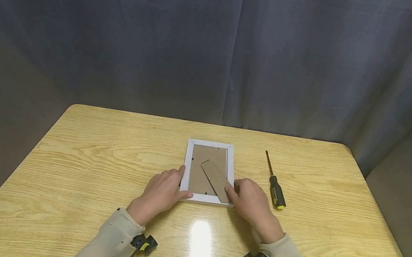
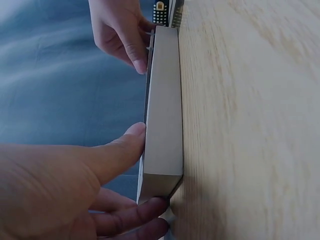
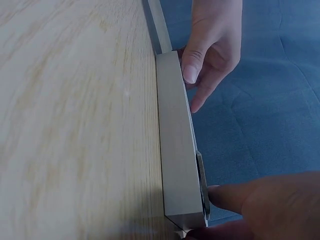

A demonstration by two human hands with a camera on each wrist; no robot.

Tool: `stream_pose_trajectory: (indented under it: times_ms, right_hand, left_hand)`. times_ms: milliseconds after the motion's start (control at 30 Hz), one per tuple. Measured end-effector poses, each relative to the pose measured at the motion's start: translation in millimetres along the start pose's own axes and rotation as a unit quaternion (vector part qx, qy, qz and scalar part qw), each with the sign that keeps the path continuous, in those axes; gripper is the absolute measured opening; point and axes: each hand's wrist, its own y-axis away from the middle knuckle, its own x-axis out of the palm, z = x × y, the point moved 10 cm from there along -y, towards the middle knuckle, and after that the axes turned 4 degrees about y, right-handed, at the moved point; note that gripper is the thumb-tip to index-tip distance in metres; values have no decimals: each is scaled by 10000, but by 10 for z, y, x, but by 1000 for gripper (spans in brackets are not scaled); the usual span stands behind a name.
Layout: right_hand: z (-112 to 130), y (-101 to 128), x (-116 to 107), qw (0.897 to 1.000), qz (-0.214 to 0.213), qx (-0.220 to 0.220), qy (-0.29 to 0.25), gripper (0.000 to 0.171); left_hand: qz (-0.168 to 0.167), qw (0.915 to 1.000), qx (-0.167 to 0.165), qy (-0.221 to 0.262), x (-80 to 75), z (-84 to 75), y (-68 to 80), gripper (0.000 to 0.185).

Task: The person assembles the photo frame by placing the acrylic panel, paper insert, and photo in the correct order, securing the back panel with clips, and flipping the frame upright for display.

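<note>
A white picture frame lies face down on the wooden table, its brown backing up and a cardboard stand slanting across it. My left hand grips the near left corner, thumb on the near rim and fingers along the left side. My right hand grips the near right corner, thumb at the stand's lower end. In the left wrist view the frame's edge sits between thumb and fingers of the left hand. The right wrist view shows the frame held by the right hand.
A screwdriver with a black and yellow handle lies on the table just right of the frame, its shaft pointing away from me. A grey curtain hangs behind the table's far edge.
</note>
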Motion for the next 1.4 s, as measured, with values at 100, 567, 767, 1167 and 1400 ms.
stream_pose_trajectory:
  times_ms: [100,567,767,1167,1400]
  right_hand:
    - [-6,1,14,10000,53,42,-46,30]
    - [10,18,50,9999,73,4,-83,28]
    - [13,17,48,9999,74,-40,-110,27]
    - [7,-19,32,9998,21,-106,-181,29]
    - [-8,-55,-62,9992,43,-55,-389,31]
  left_hand:
    - [14,10000,-90,-4,3,25,9,84]
    - [392,9990,-219,-24,101,77,25,60]
    - [442,9987,-233,24,120,65,25,63]
    - [504,9983,-237,158,93,19,40,66]
    - [454,9976,-134,496,50,-26,14,65]
